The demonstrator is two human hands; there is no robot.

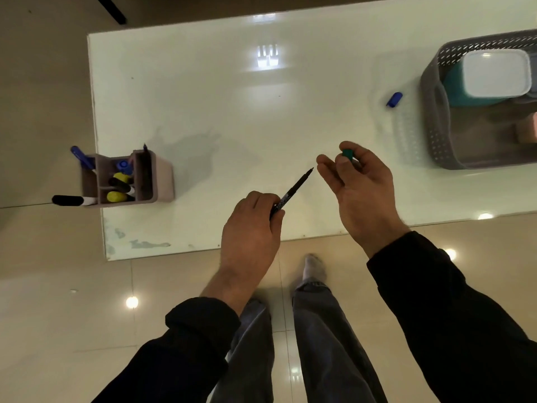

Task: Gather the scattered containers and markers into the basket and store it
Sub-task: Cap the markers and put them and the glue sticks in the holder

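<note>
While left (250,228) holds marker (296,186), right (360,187) pinches cap (347,153) (green).

Office-like room: tiled floor (58,286), white desk (203,97), marker caddy (162,181)

Bench (232,97) centre & far side: open passage. Obstacles: pen caddy (145,181) w/ markers (72,200) jutting out, front-left edge; basket (436,135) at right; blue cap (394,99) just beside its wall. Basket's near half appears free, though partly cut off.

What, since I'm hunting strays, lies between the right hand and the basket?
In the head view, only bare table separates the right hand from the basket; the blue cap lies farther back.
</note>
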